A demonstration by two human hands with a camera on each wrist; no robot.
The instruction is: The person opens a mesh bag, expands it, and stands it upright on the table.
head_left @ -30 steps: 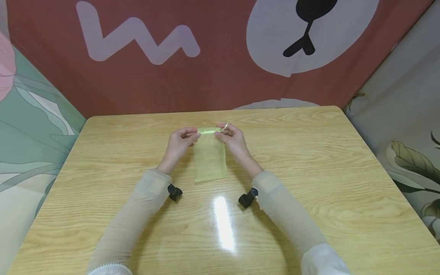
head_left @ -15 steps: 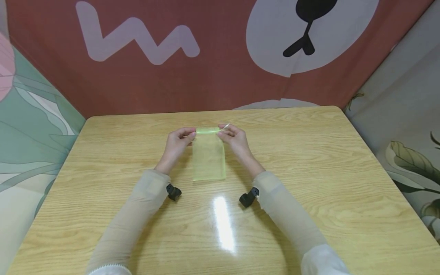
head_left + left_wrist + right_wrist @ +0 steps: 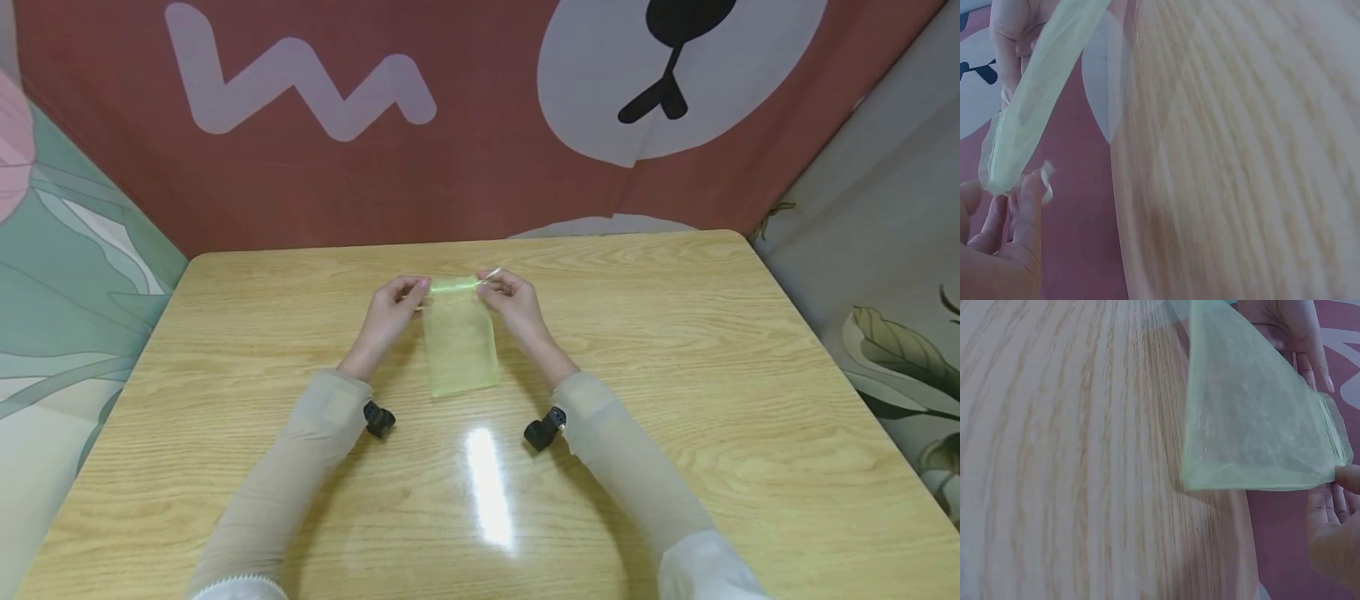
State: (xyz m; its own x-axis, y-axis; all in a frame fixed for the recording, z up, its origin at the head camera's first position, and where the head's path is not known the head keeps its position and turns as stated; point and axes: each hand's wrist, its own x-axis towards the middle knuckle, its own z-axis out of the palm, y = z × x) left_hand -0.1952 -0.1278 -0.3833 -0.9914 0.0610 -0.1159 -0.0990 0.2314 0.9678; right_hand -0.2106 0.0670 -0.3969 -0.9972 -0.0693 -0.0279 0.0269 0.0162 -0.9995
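A sheer yellow-green organza drawstring bag [image 3: 461,346] hangs by its top edge between both hands, over the far half of the table. My left hand [image 3: 387,312] pinches the top left corner between thumb and fingers. At the top right corner, my right hand [image 3: 516,310] pinches the bag the same way. A pale drawstring loop [image 3: 489,276] sticks up beside the right fingers. In the left wrist view a ribbon end [image 3: 1047,182] curls out past the left fingers. The right wrist view shows the bag [image 3: 1254,419] flat and see-through, its gathered top band between the hands.
The wood-grain table [image 3: 712,375] spreads out on all sides, with a bright light reflection in front of the bag. A red cloth backdrop [image 3: 480,183] stands along its far edge. Patterned curtains [image 3: 82,275] border the left and right sides. Small black cameras [image 3: 379,420] sit on both wrists.
The bag's lower edge swings slightly, first to the left and then back to the right. Both hands keep their pinch at the top corners and shift only a little.
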